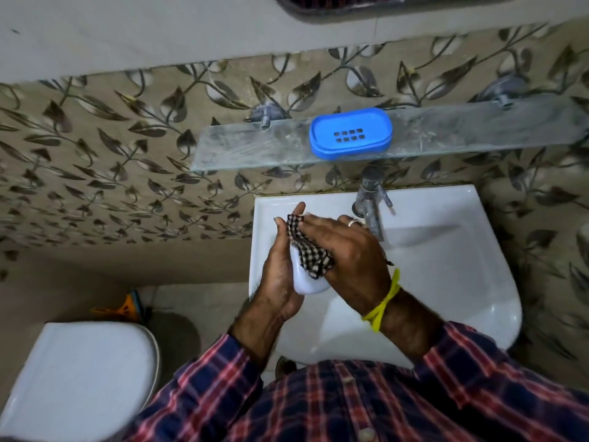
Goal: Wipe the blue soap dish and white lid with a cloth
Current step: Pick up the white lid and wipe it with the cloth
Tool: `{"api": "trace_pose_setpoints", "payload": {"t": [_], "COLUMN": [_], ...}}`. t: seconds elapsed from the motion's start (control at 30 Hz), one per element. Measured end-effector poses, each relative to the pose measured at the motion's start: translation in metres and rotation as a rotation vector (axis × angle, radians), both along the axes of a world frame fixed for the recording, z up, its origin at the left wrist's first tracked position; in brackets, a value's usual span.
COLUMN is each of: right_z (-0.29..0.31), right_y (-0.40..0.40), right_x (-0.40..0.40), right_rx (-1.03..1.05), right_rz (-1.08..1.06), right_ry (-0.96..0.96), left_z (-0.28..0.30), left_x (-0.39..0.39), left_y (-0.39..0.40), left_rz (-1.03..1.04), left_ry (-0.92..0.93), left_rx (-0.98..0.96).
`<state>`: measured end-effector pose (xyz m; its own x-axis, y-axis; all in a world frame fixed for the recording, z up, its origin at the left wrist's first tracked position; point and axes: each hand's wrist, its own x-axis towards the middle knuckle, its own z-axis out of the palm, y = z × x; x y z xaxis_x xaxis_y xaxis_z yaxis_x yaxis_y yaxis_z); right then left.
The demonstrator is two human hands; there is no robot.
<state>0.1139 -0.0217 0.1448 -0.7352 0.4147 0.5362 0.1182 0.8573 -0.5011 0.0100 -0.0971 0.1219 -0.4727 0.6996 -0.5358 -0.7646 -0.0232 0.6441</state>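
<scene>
Left hand cradling lid

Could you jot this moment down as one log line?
step: wiping white lid | left hand: holds lid | right hand: presses checked cloth | blue soap dish: on glass shelf

We are in a home bathroom: a white washbasin with a metal tap hangs on a wall of leaf-patterned tiles, a glass shelf sits above it, and a toilet with its lid closed stands beside it.
</scene>
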Motion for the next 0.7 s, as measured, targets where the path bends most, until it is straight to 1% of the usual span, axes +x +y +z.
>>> {"api": "trace_pose_setpoints", "payload": {"t": [0.03,0.07,0.13,0.17,0.2,0.27,0.3,0.37,0.47,0.6,0.63,0.7], "right_z": [-0.004,-0.007,-0.007,-0.005,-0.005,-0.007,-0.009,-0.013,-0.012,-0.016,-0.016,-0.015], "right_y": [-0.001,0.001,0.008,0.008,0.004,-0.009,-0.014,-0.012,-0.001,-0.017,-0.017,-0.012], "right_x": [0.005,0.008,0.003,0.000,-0.002,0.003,0.009,0.015,0.006,0.016,0.020,0.017], "right_rx": [0.049,0.060,-0.035,-0.062,-0.044,0.056,0.094,0.116,0.056,0.157,0.148,0.057], "right_rz": [0.003,-0.008,-0.049,-0.058,-0.055,-0.011,0.004,-0.023,-0.092,0.014,0.004,-0.091], "right_ry": [-0.009,-0.012,0.005,0.016,0.022,0.007,-0.006,-0.009,0.019,-0.025,-0.032,-0.022], "left_z": [0.001,0.000,-0.004,-0.006,-0.007,-0.008,-0.006,-0.004,-0.004,-0.004,-0.006,-0.010], "left_x": [-0.001,-0.002,-0.002,-0.003,-0.005,-0.012,-0.014,-0.011,-0.008,-0.020,-0.021,-0.017], "left_y": [0.000,0.000,0.003,0.004,0.005,0.005,0.004,0.005,0.009,0.011,0.011,0.010], "left_rz": [-0.025,-0.010,-0.027,-0.028,-0.042,-0.083,-0.094,-0.096,-0.088,-0.054,-0.054,-0.058], "left_ry": [-0.086,-0.095,-0.032,-0.043,-0.062,-0.086,-0.062,-0.023,-0.021,-0.024,-0.015,-0.040], "left_rx": [0.100,0.127,0.079,0.055,0.079,0.178,0.196,0.179,0.109,0.137,0.138,0.151]}}
